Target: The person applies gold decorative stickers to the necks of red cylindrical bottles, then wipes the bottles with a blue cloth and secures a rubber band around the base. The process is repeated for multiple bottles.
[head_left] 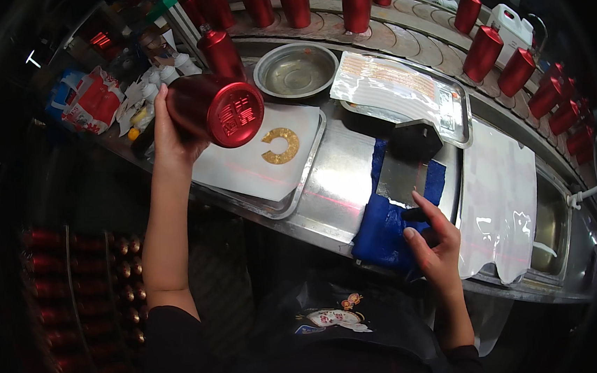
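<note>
My left hand (171, 130) is closed round a shiny red bottle (194, 107). The bottle is tipped over, so its round embossed base turns toward me. Beneath it, a gold C-shaped sticker (290, 145) lies on white paper in a metal tray (293, 204). Over on the right, my right hand (435, 242) holds nothing; its thumb and index finger are spread over a blue cloth (379, 236). Whether the fingertips touch the cloth I cannot tell. A grey plate (399, 177) rests on the cloth, with a black angular block (416, 142) at its far end.
A metal bowl (296, 71) and a tray with sticker sheets (392, 84) stand behind. Several red bottles (356, 3) line a curved conveyor (434, 35). White sheets (499, 199) lie at right beside a sink (553, 226). More bottles (54, 286) are stacked lower left.
</note>
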`<state>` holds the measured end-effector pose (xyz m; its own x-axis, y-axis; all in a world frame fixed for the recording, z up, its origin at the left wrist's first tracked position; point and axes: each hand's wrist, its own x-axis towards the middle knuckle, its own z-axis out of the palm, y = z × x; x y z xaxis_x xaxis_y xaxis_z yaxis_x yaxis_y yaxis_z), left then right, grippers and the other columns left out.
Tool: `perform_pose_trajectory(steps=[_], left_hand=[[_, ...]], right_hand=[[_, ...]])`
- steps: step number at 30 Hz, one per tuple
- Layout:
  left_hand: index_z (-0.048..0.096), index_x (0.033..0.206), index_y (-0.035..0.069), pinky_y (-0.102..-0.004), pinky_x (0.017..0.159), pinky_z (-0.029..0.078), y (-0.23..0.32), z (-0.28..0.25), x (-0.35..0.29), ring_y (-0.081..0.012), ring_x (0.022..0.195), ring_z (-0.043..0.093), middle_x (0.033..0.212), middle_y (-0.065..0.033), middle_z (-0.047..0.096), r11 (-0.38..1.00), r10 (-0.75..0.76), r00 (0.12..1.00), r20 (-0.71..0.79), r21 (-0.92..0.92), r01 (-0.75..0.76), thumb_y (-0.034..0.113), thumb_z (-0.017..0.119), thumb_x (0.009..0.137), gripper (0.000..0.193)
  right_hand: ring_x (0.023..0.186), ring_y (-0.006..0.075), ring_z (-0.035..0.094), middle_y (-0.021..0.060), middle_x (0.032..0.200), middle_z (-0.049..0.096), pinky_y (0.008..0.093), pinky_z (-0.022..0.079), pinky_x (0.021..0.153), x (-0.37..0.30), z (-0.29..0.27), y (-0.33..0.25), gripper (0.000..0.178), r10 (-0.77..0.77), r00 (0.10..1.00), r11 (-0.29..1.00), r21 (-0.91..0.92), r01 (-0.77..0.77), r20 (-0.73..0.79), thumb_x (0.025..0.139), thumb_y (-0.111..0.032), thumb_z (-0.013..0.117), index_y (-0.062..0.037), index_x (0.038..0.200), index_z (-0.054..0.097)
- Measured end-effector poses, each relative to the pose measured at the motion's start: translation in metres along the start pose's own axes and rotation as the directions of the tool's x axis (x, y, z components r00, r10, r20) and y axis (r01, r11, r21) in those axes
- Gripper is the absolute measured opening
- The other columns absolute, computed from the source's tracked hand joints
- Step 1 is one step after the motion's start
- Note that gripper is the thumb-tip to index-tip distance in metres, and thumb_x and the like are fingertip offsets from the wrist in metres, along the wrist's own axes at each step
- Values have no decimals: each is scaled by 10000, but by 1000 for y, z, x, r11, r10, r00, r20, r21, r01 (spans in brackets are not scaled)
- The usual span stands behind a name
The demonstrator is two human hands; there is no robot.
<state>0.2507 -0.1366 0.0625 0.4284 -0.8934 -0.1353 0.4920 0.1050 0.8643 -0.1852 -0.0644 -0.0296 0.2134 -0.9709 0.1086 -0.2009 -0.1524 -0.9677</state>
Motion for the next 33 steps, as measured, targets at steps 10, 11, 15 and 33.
perform_pose_trajectory(steps=[10,11,15,33], left_hand=[[625,1179,96,-377,878,603,-71,55,-29,-209,1019,699,1113,-62,700,1000,3,997,76,-6,-3,501,716,912,493],[620,1154,82,-353,864,593,-77,61,-36,-181,996,695,1085,-80,697,976,148,985,86,149,-160,445,767,889,473],[607,1170,20,-372,886,559,-119,90,-65,-249,967,699,1098,-124,711,469,598,723,347,580,-666,339,916,741,618],[264,1482,-119,-413,1104,408,-154,63,-166,-358,1326,536,1474,-319,454,518,317,790,525,602,-608,137,692,942,735]], right_hand=[[862,167,599,126,1124,705,272,468,749,-15,8,-22,541,-127,991,991,-36,129,53,875,-110,739,-34,1391,595],[741,95,507,85,1118,696,234,415,657,-12,10,-20,558,-139,989,989,-53,141,47,871,-97,736,-41,1406,586],[592,42,404,53,1076,661,214,371,551,11,32,-19,599,-177,981,973,-137,186,73,868,-96,737,-61,1440,560],[1221,350,604,169,1320,586,407,493,1000,91,64,-3,971,-232,952,964,-85,253,200,614,-237,923,-56,1439,446]])
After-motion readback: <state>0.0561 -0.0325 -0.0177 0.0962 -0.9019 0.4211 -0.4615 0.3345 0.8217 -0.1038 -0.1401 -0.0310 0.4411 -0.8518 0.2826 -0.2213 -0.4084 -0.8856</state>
